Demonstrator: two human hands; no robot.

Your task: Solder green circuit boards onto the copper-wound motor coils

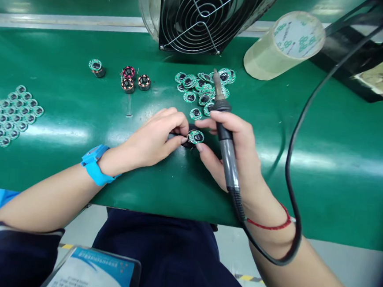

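My right hand [240,152] is closed round a soldering iron [226,150], whose tip points up and away from me. Its thumb and a fingertip also reach to the right edge of a small round green circuit board [196,137]. My left hand [159,136], with a blue strap on its wrist, pinches at the left edge of that board. Beneath the board a dark round part [189,143] shows, mostly hidden by the fingers. Just beyond my hands lies a loose pile of similar round circuit boards [205,91], with one board [195,113] at its near side.
Three copper-wound motor cores [143,82] stand left of the pile, and a core topped with a board [94,65] farther left. A flat block of round boards [13,114] lies at far left. A fan [204,20], tape roll [278,48] and black stand [350,63] line the back. The iron's cable [291,164] loops over my right forearm.
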